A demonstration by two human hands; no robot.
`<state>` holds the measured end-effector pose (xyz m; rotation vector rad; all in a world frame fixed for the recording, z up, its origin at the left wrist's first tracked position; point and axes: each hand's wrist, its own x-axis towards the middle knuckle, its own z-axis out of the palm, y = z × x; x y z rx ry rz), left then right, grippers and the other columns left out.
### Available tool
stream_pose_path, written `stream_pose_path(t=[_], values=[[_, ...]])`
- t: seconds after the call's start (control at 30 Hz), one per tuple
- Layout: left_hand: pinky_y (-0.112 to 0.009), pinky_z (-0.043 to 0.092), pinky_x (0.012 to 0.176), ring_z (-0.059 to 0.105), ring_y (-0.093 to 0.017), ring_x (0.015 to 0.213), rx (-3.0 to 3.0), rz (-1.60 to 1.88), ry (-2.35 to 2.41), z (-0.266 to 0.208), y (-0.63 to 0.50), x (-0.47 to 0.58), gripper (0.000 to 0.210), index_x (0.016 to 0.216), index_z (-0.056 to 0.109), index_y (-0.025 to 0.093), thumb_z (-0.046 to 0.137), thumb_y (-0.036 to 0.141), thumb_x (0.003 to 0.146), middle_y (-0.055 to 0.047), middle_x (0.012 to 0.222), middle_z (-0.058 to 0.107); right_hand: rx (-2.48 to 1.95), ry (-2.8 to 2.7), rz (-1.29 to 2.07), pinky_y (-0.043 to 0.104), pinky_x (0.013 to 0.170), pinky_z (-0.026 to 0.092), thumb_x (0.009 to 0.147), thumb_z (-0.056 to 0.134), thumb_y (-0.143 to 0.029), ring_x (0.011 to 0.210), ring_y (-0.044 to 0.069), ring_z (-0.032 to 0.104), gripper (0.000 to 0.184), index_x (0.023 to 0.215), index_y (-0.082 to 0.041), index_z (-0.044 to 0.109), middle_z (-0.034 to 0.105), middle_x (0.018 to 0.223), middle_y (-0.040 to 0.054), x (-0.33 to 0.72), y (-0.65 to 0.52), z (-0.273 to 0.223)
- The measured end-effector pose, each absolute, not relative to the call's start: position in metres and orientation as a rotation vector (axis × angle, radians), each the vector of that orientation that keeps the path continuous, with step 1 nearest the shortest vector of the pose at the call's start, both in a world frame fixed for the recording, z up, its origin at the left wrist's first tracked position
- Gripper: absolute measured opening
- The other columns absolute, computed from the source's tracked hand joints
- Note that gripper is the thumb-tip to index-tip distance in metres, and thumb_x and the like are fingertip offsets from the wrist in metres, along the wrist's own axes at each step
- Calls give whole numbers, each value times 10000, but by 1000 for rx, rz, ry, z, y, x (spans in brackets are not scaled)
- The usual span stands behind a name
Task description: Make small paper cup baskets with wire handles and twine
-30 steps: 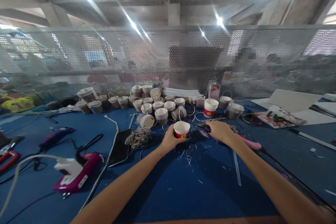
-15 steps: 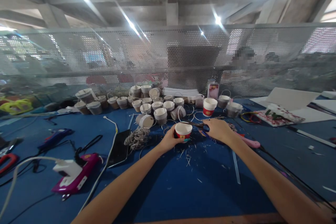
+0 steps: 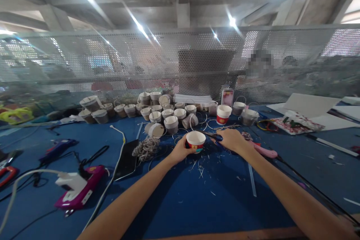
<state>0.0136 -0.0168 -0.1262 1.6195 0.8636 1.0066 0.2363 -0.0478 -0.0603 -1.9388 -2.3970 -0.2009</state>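
My left hand (image 3: 180, 150) is closed round the left side of a red and white paper cup (image 3: 196, 140), held upright over the blue table. In my right hand (image 3: 231, 139) are scissors (image 3: 216, 137) with blue handles. Their dark blades point left and reach the far side of the cup's rim; whether they touch the paper I cannot tell. Thin white offcuts (image 3: 201, 171) lie on the table around the cup. Behind my right hand stands a stack of red and white paper cups (image 3: 224, 114).
Several twine-wrapped cups (image 3: 171, 123) crowd the back of the table. A twine bundle (image 3: 146, 149), a black phone (image 3: 127, 159) and a magenta power strip (image 3: 80, 191) lie left. To the right are a pink glue gun (image 3: 264, 150), a clear glue stick (image 3: 252, 180) and white card (image 3: 309, 105).
The scissors have shifted slightly, and my right hand has turned a little around their handles. My left hand and the cup stay nearly in place; the whole view drifts slightly left.
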Motion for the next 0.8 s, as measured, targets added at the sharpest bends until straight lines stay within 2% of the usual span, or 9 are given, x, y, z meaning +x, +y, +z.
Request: stream_pose_path(t=[0.17, 0.27, 0.47, 0.6, 0.8], values=[[-379, 386, 943, 538, -209, 1024, 1606, 1039, 865, -127, -19, 12, 661, 1125, 487, 161, 728, 109, 512, -80, 1108, 590, -1922, -2141, -107, 272, 612, 391, 823, 317, -509, 718, 233, 630, 448, 900, -181, 613, 678, 774, 98, 231, -48, -73], [-376, 396, 935, 538, -216, 1028, 1510, 1094, 880, -128, -22, 10, 656, 1105, 491, 162, 740, 137, 499, -79, 1111, 588, -1741, -1961, 93, 258, 601, 397, 825, 332, -477, 666, 213, 620, 407, 789, -162, 589, 661, 703, 82, 225, -49, -85], [-391, 422, 914, 572, -229, 978, 1253, 1121, 836, -123, -37, 8, 647, 1061, 509, 176, 776, 188, 471, -68, 1053, 615, -1469, -1779, 347, 207, 446, 321, 802, 406, -442, 433, 106, 440, 319, 597, -198, 418, 469, 470, -28, 213, -60, -101], [-408, 425, 908, 571, -258, 989, 1133, 1088, 878, -122, -51, 4, 657, 1078, 523, 178, 786, 220, 478, -81, 1064, 625, -1371, -1831, 253, 187, 413, 282, 766, 472, -336, 381, 70, 370, 269, 573, -207, 337, 368, 436, -65, 210, -67, -108], [-406, 408, 926, 548, -279, 1036, 1070, 1076, 855, -129, -65, 2, 684, 1117, 514, 185, 787, 207, 491, -102, 1125, 603, -1248, -1898, 18, 164, 393, 278, 765, 452, -234, 353, 53, 362, 197, 602, -206, 345, 363, 441, -75, 211, -68, -117]])
